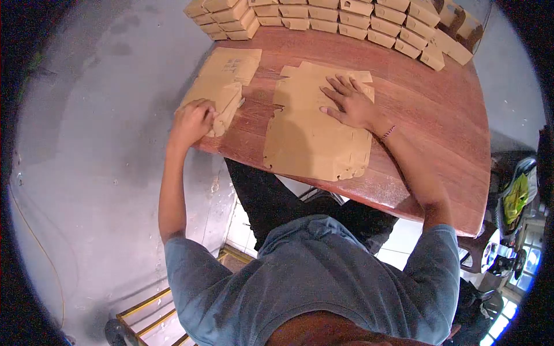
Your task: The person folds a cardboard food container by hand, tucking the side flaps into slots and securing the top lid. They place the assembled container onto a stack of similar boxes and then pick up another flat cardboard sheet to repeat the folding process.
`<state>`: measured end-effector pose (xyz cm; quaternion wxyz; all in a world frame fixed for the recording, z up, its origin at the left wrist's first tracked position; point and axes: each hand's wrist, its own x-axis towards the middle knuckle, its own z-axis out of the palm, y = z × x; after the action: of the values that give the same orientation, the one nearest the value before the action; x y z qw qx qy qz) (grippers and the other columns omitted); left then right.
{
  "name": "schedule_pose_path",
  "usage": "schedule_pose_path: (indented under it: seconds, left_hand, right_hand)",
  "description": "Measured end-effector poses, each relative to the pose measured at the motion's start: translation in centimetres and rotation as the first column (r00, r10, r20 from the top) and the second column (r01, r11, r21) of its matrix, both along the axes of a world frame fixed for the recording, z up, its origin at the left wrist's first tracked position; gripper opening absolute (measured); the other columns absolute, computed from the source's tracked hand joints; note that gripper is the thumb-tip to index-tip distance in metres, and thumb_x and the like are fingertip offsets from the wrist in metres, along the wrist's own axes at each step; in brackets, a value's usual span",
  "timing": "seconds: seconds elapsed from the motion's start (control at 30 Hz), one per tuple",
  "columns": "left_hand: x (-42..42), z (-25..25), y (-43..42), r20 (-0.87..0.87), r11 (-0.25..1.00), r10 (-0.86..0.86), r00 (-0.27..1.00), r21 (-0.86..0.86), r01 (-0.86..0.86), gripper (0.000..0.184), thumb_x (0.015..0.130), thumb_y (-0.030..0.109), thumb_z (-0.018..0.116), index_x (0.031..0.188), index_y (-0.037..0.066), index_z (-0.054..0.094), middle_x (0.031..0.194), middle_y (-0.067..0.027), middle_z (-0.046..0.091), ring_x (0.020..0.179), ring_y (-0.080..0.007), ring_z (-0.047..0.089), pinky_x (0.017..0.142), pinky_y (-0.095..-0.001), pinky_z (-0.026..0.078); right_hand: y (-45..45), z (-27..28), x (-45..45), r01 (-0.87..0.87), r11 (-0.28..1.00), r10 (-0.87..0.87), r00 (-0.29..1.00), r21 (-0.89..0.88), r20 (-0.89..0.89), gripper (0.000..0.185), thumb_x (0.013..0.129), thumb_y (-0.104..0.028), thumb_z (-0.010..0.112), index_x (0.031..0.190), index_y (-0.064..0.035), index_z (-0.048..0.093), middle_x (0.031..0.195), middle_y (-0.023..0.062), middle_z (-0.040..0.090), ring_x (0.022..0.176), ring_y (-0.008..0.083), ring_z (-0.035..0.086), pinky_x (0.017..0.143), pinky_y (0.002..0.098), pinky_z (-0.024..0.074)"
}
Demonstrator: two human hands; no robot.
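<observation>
A flat brown cardboard box blank (311,135) with notched, tabbed edges lies before me on the reddish wooden table (427,138). My right hand (351,104) rests on its upper right part, palm down with the fingers spread. Off to the left lie more flat cardboard blanks (222,72), with faint printing on top and overlapping edges. At their near left edge my left hand (195,120) is closed, its fingers curled around the cardboard beside the wall. The exact grip of its fingertips is partly hidden.
Folded cardboard boxes (352,20) stand in stacked rows along the table's far edge. A grey wall (104,144) borders the left side. A yellow-edged metal frame (150,314) is at lower left, and a chair with a yellow-green item (515,196) stands at right.
</observation>
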<state>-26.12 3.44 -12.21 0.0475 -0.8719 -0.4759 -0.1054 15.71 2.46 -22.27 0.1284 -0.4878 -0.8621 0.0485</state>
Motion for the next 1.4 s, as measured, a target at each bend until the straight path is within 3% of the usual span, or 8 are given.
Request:
schedule_pose_path:
  seconds: [0.5, 0.63, 0.7, 0.8, 0.87, 1.03, 1.13, 1.4]
  left_hand:
    - [1.8, 13.3, 4.4, 0.447, 0.446, 0.259, 0.856, 0.731, -0.516, 0.018, 0.096, 0.027, 0.056, 0.099, 0.009, 0.057, 0.079, -0.0141, 0.069, 0.063, -0.0361, 0.066, 0.052, -0.0449, 0.049]
    - [9.5, 11.2, -2.2, 0.063, 0.55, -0.214, 0.975, 0.833, 0.067, 0.007, 0.086, 0.017, 0.069, 0.087, 0.014, 0.063, 0.074, -0.0033, 0.066, 0.055, -0.0225, 0.06, 0.046, -0.0326, 0.046]
    - [13.9, 7.5, -6.8, 0.013, 0.715, -0.391, 0.92, 0.633, 0.295, 0.008, 0.082, 0.014, 0.066, 0.088, 0.018, 0.065, 0.074, 0.0016, 0.061, 0.063, -0.0137, 0.058, 0.049, -0.0284, 0.047]
    - [17.7, 1.5, -9.0, -0.165, 0.584, -0.623, 0.764, 0.552, 0.596, 0.024, 0.072, 0.018, 0.067, 0.096, 0.016, 0.068, 0.075, 0.0036, 0.061, 0.068, -0.0127, 0.059, 0.064, -0.0301, 0.052]
    - [18.6, -0.1, -9.6, -0.107, 0.597, -0.666, 0.738, 0.517, 0.614, 0.024, 0.073, 0.019, 0.066, 0.096, 0.016, 0.068, 0.075, 0.0035, 0.06, 0.069, -0.0125, 0.06, 0.065, -0.0303, 0.052]
    - [17.3, 4.3, -9.1, -0.033, 0.636, -0.641, 0.767, 0.537, 0.554, 0.021, 0.074, 0.02, 0.068, 0.094, 0.014, 0.069, 0.075, 0.0024, 0.062, 0.07, -0.0132, 0.062, 0.066, -0.0313, 0.053]
    - [16.1, 6.7, -7.3, 0.048, 0.651, -0.608, 0.793, 0.601, 0.463, 0.023, 0.07, 0.017, 0.077, 0.091, 0.012, 0.069, 0.072, 0.0001, 0.063, 0.065, -0.0149, 0.063, 0.059, -0.0291, 0.052]
    - [17.7, 13.5, -6.0, 0.185, 0.416, -0.799, 0.572, 0.857, 0.305, 0.042, 0.06, 0.015, 0.09, 0.094, 0.003, 0.068, 0.078, -0.0082, 0.068, 0.058, -0.0189, 0.063, 0.048, -0.0273, 0.05]
  right_hand:
    - [0.2, -0.4, 0.2, -0.001, 1.0, 0.002, 0.999, 0.014, -0.037, 0.067, 0.095, -0.055, 0.041, 0.141, -0.0067, 0.043, 0.148, 0.0218, 0.036, 0.14, 0.0407, 0.027, 0.115, 0.0537, 0.0177]
    - [1.3, 0.7, 0.9, -0.012, 0.979, -0.077, 0.902, -0.204, -0.425, 0.068, 0.096, -0.056, 0.04, 0.142, -0.0059, 0.042, 0.148, 0.019, 0.038, 0.137, 0.0367, 0.034, 0.113, 0.0498, 0.0244]
    - [2.8, -0.5, 1.8, -0.112, 0.906, -0.335, 0.403, -0.409, -0.852, 0.066, 0.096, -0.054, 0.042, 0.141, -0.005, 0.043, 0.143, 0.0159, 0.045, 0.129, 0.0313, 0.043, 0.109, 0.0446, 0.0296]
    - [2.9, 1.4, 1.8, -0.32, 0.787, -0.602, -0.213, -0.527, -0.77, 0.063, 0.097, -0.051, 0.045, 0.14, -0.0048, 0.043, 0.136, 0.015, 0.051, 0.124, 0.0278, 0.047, 0.108, 0.0397, 0.0305]
    - [2.7, 1.9, 2.7, -0.257, 0.837, -0.529, -0.149, -0.484, -0.836, 0.062, 0.096, -0.05, 0.049, 0.139, -0.0049, 0.045, 0.135, 0.017, 0.052, 0.121, 0.0296, 0.05, 0.106, 0.04, 0.0351]
    - [1.4, 6.0, 2.8, 0.09, 0.974, -0.2, 0.781, -0.21, -0.592, 0.061, 0.094, -0.05, 0.053, 0.133, -0.004, 0.052, 0.136, 0.0174, 0.053, 0.124, 0.031, 0.052, 0.103, 0.042, 0.042]
    - [-1.1, 10.6, 2.1, -0.308, 0.944, 0.167, 0.76, -0.121, -0.628, 0.057, 0.09, -0.043, 0.06, 0.133, -0.0056, 0.053, 0.14, 0.018, 0.05, 0.132, 0.0328, 0.044, 0.111, 0.0459, 0.0344]
    - [-8.6, 17.1, -0.2, -0.143, 0.908, 0.314, 0.855, 0.394, -0.413, 0.032, 0.086, -0.011, 0.068, 0.116, -0.0013, 0.064, 0.103, 0.0123, 0.07, 0.088, 0.0249, 0.069, 0.075, 0.0353, 0.0555]
